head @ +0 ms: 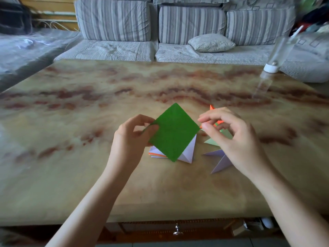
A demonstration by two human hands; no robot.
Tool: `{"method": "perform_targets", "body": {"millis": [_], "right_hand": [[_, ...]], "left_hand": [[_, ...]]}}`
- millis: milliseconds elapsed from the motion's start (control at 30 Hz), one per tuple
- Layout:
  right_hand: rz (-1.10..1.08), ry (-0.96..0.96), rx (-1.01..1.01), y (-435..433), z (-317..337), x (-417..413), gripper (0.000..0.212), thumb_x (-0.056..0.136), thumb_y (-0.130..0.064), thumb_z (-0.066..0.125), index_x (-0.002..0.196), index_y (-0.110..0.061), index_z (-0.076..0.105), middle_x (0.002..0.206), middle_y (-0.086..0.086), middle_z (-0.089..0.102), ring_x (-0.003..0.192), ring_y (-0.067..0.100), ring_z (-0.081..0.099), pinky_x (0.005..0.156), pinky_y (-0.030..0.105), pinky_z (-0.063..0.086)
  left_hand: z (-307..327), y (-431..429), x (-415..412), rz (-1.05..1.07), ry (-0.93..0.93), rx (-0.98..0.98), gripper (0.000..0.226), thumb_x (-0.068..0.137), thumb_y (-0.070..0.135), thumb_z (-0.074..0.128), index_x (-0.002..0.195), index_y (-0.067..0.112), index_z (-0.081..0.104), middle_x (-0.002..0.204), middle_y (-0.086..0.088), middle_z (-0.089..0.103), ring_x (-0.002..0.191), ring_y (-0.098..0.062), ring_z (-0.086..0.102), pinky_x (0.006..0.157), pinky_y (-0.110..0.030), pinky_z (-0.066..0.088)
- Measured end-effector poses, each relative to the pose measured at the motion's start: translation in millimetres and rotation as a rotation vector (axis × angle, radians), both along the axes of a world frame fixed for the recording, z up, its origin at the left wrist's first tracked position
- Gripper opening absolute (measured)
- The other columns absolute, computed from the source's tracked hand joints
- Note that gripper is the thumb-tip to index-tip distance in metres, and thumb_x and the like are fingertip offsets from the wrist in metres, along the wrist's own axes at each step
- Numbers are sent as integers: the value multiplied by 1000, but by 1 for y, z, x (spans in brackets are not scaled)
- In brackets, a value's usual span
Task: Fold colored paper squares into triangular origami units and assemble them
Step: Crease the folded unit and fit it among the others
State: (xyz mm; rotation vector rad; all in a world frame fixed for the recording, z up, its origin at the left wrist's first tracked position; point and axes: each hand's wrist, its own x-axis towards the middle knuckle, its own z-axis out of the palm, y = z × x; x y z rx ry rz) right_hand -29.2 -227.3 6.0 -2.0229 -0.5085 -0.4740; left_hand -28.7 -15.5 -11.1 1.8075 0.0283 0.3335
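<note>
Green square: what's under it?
A stack of paper squares, pale top sheet, with an orange edge showing at its left. The green square, pinched by the left hand, covers most of the stack, so its sheet count and other colours are hidden.

Here's a broad marble-patterned table [74,175], beige with rusty red veins running across it, its glossy top catching soft, even light. Under its near edge, a dark wooden drawer shows a small metal knob [177,229]. Behind the table sits a grey striped sofa [110,49] with three upright back cushions, and a small pale pillow [211,42] lies on the seat. Off to the left, clear plastic sheeting [26,45] covers a surface. At the right, a blurred transparent bottle [277,50] leans, white cap down.
</note>
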Motion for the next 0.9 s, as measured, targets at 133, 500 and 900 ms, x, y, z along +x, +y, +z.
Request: {"method": "perform_targets", "body": {"millis": [133,500,900], "right_hand": [[61,-12,-27,5,-1,0,19,85,-14,60,101,-23,65,123,-11,57,115,6,54,92,20,42],[252,195,-58,14,-1,-7,34,70,-14,77,100,-28,70,117,-4,55,112,5,53,100,20,38],[-18,242,344,25,1,-8,11,78,-13,73,82,-16,64,70,-1,69,57,13,64,50,41,49]], "left_hand": [[7,1,-4,-33,-52,-145,12,86,5,64,79,15,64,77,6,69,61,-8,65,53,-25,56],[12,4,-7,-156,95,-407,6,86,6,60,90,8,64,70,3,72,52,-6,61,46,-18,50],[22,-15,-20,-288,184,-379,50,60,36,72,98,5,62,89,-8,75,80,-21,73,61,-29,58]]}}
